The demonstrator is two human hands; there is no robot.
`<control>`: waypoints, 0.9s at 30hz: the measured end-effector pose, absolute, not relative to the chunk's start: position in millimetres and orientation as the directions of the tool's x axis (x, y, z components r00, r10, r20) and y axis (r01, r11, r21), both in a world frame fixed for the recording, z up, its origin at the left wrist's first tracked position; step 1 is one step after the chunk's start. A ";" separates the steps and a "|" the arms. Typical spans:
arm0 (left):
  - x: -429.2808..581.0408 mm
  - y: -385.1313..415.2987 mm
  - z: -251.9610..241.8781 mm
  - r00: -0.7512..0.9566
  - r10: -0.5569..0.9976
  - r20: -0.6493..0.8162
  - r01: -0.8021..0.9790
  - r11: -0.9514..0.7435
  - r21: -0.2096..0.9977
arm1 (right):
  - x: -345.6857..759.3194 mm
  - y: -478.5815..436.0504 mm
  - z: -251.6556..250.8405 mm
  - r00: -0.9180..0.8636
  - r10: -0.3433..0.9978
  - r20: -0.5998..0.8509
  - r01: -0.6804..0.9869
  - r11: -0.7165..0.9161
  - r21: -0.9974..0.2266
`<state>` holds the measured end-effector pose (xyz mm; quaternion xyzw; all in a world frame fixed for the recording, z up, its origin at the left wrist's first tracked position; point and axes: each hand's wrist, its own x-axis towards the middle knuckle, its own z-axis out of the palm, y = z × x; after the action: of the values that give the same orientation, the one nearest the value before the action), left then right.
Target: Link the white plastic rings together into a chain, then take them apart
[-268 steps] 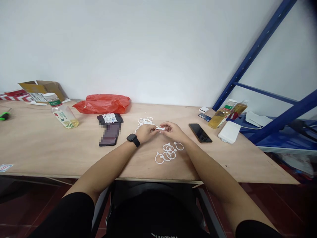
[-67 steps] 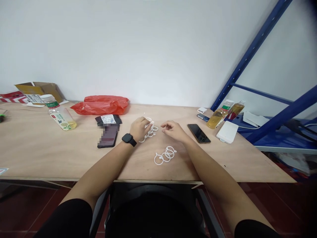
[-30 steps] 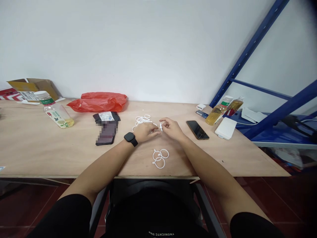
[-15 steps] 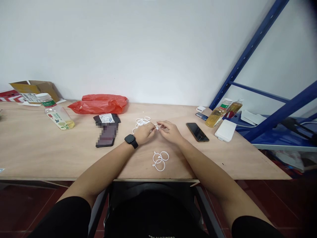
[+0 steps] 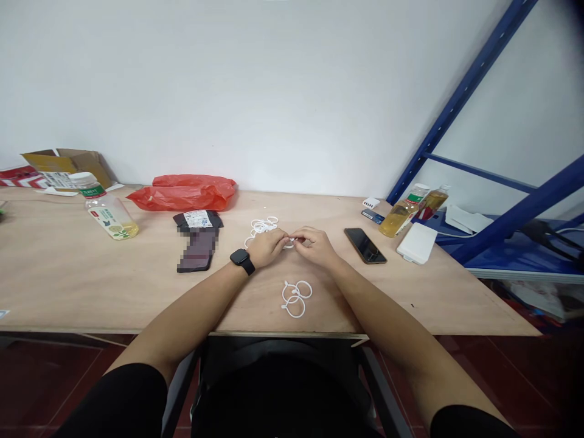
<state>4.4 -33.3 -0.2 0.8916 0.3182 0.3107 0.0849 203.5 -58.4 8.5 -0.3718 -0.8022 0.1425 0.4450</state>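
Observation:
Between the fingertips of my two hands is a white plastic ring [image 5: 289,245], partly hidden by the fingers. My left hand [image 5: 268,247], with a black watch [image 5: 241,260] on its wrist, pinches the ring from the left. From the right, my right hand [image 5: 316,244] is closed on it too, thumb and forefinger together. Just behind my left hand lies a pile of white rings [image 5: 263,225], part of it covered by that hand. Nearer the table's front edge, a few overlapping white rings [image 5: 294,298] with small tabs rest on the wood.
On the wooden table [image 5: 150,292], a red plastic bag [image 5: 187,193], a dark package [image 5: 198,219] and a drink bottle [image 5: 107,210] stand left. To the right are a phone [image 5: 364,246], a white box [image 5: 417,242] and another bottle [image 5: 404,212]. A blue metal frame [image 5: 460,91] rises beyond.
My hands have come together, and the right fingers have closed on the ring. More of the ring now shows below the fingertips. The view has shifted slightly.

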 end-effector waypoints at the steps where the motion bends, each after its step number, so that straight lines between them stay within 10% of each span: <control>1: 4.4 -33.5 0.4 0.608 0.613 0.504 0.510 -0.788 0.344 | 203.5 -58.5 8.3 -0.325 0.726 0.606 0.468 0.681 -0.563; 22: -0.9 -23.9 2.6 0.553 0.603 0.575 0.631 -0.754 0.184 | 204.4 -59.0 17.4 -0.242 0.767 0.595 0.498 0.624 -0.602; 27: -12.9 -13.0 2.0 0.386 0.742 0.549 0.836 -0.532 0.131 | 223.0 -59.6 23.0 -0.640 0.766 -0.062 0.482 0.338 -0.808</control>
<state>-12.9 -13.0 2.0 0.8282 0.4763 0.2831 -0.0838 223.0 -59.6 23.0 -0.3896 -0.8005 0.4234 0.1676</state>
